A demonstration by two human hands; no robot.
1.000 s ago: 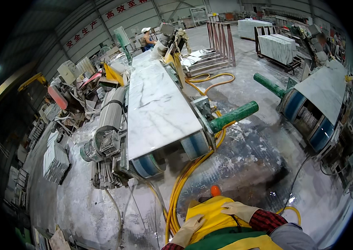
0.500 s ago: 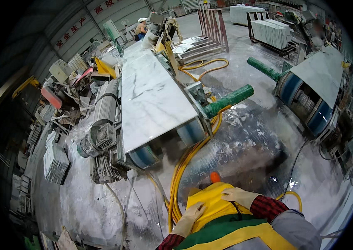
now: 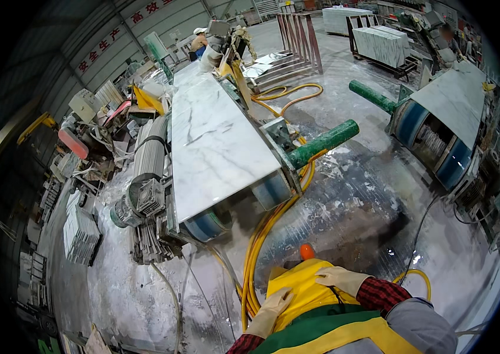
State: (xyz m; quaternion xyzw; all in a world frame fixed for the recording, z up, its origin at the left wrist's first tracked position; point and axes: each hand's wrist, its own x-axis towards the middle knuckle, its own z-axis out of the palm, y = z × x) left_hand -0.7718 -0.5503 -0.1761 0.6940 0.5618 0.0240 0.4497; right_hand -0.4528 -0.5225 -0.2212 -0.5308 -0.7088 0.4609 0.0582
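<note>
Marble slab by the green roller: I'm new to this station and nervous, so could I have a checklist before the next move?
1. Gloves on: ok. The left hand and right hand both wear pale gloves.
2. Hands away from the slab: ok. Both rest on the yellow apron, apart from the slab.
3. Hoses out of the way: not ok. Yellow hoses run along the floor beside the slab's near end.
4. Floor dry: not ok. It looks wet and shiny in patches.
5. Slab secured: cannot tell. It lies flat, but no fastening is clear.
</note>
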